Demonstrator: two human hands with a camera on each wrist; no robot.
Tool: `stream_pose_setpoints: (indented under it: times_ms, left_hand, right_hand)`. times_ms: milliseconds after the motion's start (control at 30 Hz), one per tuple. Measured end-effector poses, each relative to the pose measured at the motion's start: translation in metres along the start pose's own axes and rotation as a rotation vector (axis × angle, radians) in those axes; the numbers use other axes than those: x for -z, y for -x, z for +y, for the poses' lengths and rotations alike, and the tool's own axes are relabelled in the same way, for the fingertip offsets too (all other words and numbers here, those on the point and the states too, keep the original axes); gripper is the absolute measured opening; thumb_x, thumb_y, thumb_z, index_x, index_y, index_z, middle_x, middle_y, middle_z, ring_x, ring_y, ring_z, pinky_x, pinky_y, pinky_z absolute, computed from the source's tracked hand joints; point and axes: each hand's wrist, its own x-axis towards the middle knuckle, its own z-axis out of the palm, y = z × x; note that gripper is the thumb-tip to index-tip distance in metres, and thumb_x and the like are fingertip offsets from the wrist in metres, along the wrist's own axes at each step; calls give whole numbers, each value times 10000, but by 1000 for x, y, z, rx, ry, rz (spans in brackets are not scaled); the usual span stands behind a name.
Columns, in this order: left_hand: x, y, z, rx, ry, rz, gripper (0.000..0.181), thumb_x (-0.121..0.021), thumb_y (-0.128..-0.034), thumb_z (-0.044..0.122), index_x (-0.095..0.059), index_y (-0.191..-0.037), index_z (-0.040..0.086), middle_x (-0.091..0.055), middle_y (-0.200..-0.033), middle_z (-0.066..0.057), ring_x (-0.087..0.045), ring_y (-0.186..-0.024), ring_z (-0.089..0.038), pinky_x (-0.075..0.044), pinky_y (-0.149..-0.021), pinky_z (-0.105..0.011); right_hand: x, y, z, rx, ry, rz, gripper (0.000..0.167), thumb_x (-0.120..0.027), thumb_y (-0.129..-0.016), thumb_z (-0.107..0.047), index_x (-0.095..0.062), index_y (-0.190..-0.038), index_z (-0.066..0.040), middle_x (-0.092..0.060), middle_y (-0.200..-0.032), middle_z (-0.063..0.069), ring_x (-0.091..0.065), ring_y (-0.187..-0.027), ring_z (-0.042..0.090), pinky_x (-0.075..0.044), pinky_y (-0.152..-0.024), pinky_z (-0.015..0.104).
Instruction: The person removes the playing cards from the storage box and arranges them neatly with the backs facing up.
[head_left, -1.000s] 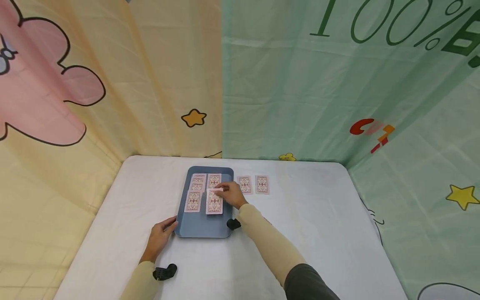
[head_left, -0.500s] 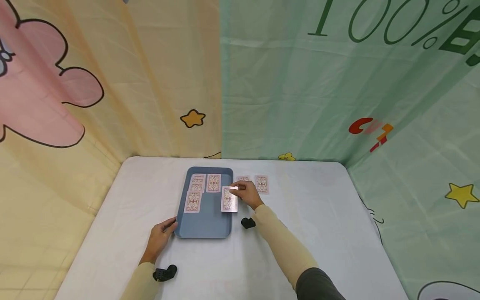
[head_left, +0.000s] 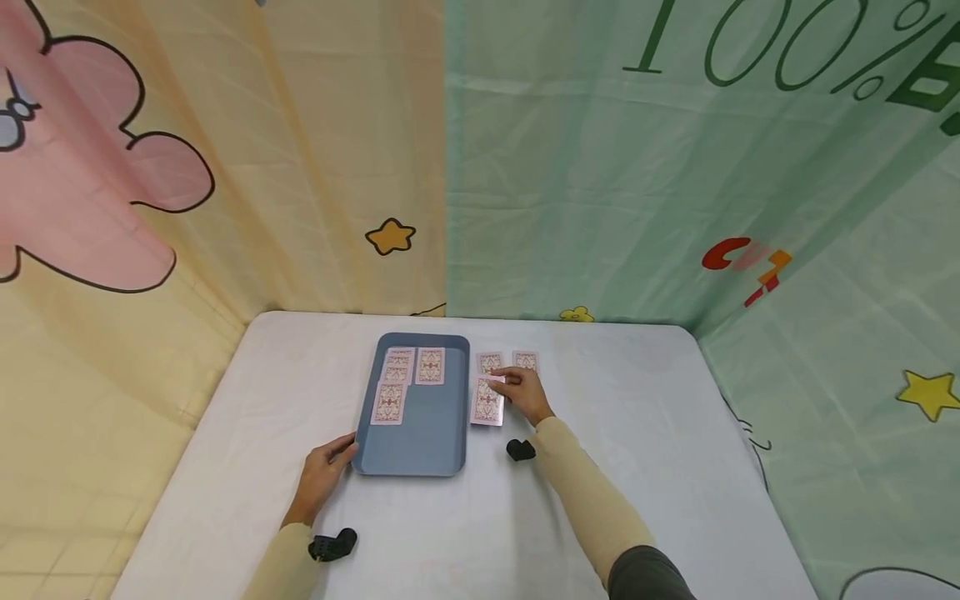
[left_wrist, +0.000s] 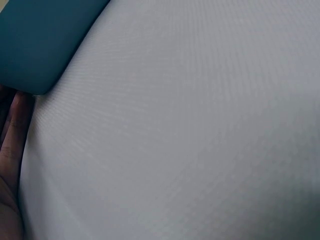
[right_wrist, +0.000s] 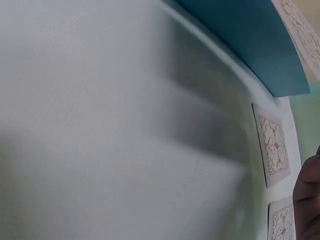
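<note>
From the head, looks forward and down over the tabletop [head_left: 697, 450], set well back. From the left wrist, looks close onto it; from the right wrist, close and steeply tilted. Shares tray [head_left: 412, 452] across all three views.

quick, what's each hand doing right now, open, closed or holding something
Left hand: touching the tray at its edge; whether it grips can't be told.
Right hand: closed, pinching a playing card.
</note>
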Motion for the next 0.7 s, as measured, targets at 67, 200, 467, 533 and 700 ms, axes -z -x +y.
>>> stream_pose_setpoints:
  times_ms: [67,200,467,533,700]
  left_hand:
    - [0,0,0,1,0,-1,442,-548,-990,185,-513,-1329,-96,-489,-1376,-271,-389,-1339,-401,-346,-1086,-497]
    - [-1,-1,-1,-1,4,1,447,-550,-987,188,-513,-1327,-99,-490,-1373,-273,-390,-1337,-404,-344,-1086,-498]
    - [-1,-1,-2,-3,9,0,443,-549,-987,182,-513,-1328,-97,-493,-1374,-267,-390,-1341,-394,-341,-1090,-485]
    - [-1,-1,-2,-8,9,2,446,-554,-987,188,-513,-1328,-98,-494,-1372,-268,-387,-1342,-397,-333,-1095,-490]
    - [0,-1,-2,-13,-8,6,465,-566,-984,221,-520,-1325,-92,-497,-1370,-266,-381,-1344,-402,-317,-1103,-499]
  right_hand:
    - [3,1,3,-7,9,9,318,-717,-854,-26,-640,-1112,141,-500,-562,9,-422,-514,116,-385,-506,228]
    - [6,-2,21,-45,57,64,291,-755,-830,-78,-687,-1068,74,-518,-570,-31,-433,-509,85,-393,-508,210]
    - [4,-5,45,-107,169,134,269,-797,-791,-122,-720,-1002,25,-570,-598,-13,-458,-514,82,-404,-495,220]
    - [3,-6,47,-118,187,151,282,-808,-780,-135,-721,-996,24,-586,-611,-7,-471,-523,82,-414,-498,217]
    - [-2,-7,48,-140,257,171,300,-821,-766,-162,-724,-986,18,-638,-661,23,-521,-555,91,-451,-515,220]
